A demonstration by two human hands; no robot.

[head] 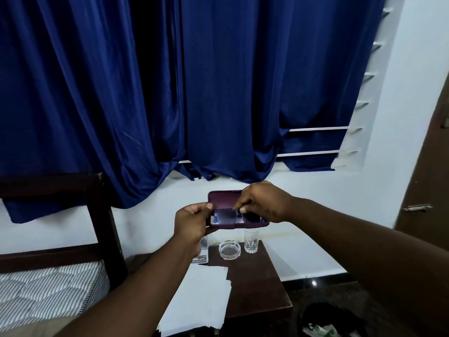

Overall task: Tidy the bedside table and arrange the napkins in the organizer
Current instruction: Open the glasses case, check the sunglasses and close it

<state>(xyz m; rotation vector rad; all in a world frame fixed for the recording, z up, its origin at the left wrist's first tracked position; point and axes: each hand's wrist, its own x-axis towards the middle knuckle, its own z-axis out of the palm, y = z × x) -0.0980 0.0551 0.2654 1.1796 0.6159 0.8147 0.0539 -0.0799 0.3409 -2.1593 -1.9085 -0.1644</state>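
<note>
I hold an open purple glasses case [222,198] in the air above the bedside table [257,295]. My left hand [192,223] grips the case's left end. My right hand [263,201] pinches the tinted glasses [229,216] lying inside the case, at the bridge. White napkins [201,297] lie spread over the left part of the dark wooden table. No organizer is recognisable in view.
At the table's back stand a clear drinking glass [251,242], a glass ashtray [229,249] and a bottle [201,254] partly behind my left wrist. A bed with a striped mattress [48,290] is left. A dark bin [332,322] sits on the floor at right. Blue curtains [170,93] hang behind.
</note>
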